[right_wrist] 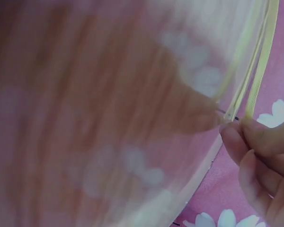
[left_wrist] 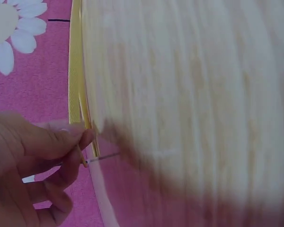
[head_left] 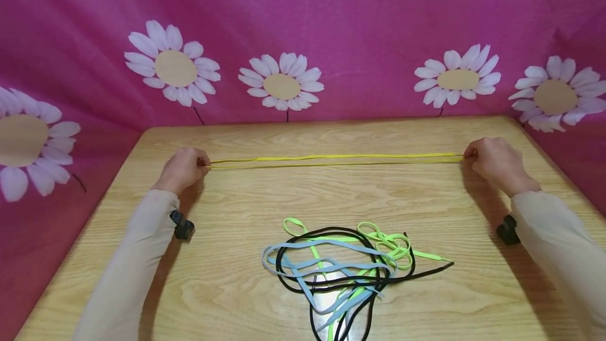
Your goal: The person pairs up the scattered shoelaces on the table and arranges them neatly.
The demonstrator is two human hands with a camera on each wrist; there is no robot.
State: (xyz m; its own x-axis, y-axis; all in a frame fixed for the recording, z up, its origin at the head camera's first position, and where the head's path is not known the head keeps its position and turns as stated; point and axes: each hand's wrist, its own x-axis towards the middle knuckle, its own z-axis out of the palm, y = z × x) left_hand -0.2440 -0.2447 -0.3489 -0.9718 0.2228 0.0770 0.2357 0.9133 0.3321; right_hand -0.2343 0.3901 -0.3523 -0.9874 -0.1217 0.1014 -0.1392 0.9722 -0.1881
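A yellow shoelace [head_left: 331,157] is stretched across the far part of the table in two nearly parallel strands. At its left end my left hand [head_left: 183,169] pinches it between thumb and fingertips; the left wrist view shows the flat yellow lace [left_wrist: 75,61] running up from that pinch. My right hand [head_left: 496,163] pinches the other end, and in the right wrist view the lace [right_wrist: 264,61] leads away from the thumb and index finger. Nearer the front lies a loose tangle of shoelaces: a black lace [head_left: 426,272], a light blue lace [head_left: 307,293] and a neon green lace [head_left: 428,255].
The light wooden table [head_left: 227,272] has a glossy surface that reflects the hands. Behind and beside it hangs a pink cloth [head_left: 360,25] printed with large white daisies. A small black device [head_left: 182,226] sits at the left wrist, another [head_left: 508,229] at the right.
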